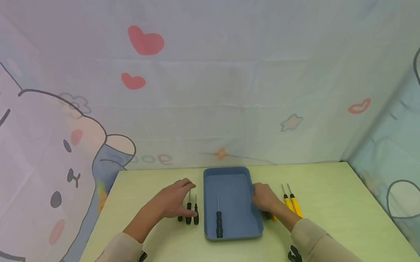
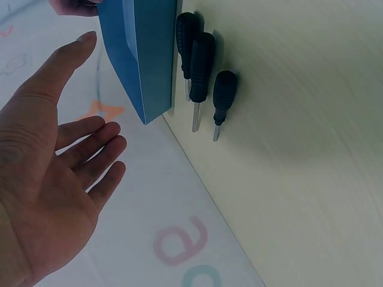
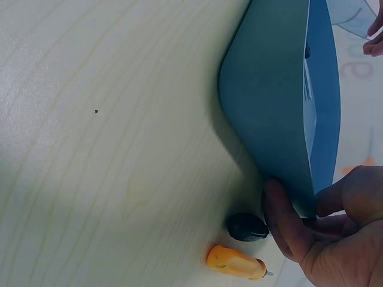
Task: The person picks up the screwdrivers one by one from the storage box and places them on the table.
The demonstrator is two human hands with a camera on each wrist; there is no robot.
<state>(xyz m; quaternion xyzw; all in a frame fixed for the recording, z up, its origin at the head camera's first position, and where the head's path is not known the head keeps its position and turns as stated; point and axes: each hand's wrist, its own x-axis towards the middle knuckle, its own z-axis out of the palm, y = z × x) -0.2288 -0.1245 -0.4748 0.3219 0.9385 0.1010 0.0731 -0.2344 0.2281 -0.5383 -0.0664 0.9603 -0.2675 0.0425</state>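
Observation:
A shallow blue tray (image 1: pixel 238 194) lies on the table, holding one black-handled screwdriver (image 1: pixel 219 223) on its left side. My right hand (image 1: pixel 265 197) pinches the tray's right rim; in the right wrist view, fingers (image 3: pixel 287 221) press the outer wall and the thumb is over the edge. Beside that hand lie a black handle (image 3: pixel 246 226) and a yellow-handled screwdriver (image 3: pixel 236 262), both partly hidden in the head view. Left of the tray, my left hand (image 1: pixel 174 198) is spread, fingers apart and holding nothing, near three black-handled screwdrivers (image 2: pixel 202 66).
Two more yellow-handled screwdrivers (image 1: pixel 292 204) lie to the right of my right hand. The pale wooden table (image 1: pixel 319 180) ends at a printed cloth backdrop (image 1: pixel 230 105) behind. Black wrist gear (image 1: pixel 294 255) shows by the right sleeve.

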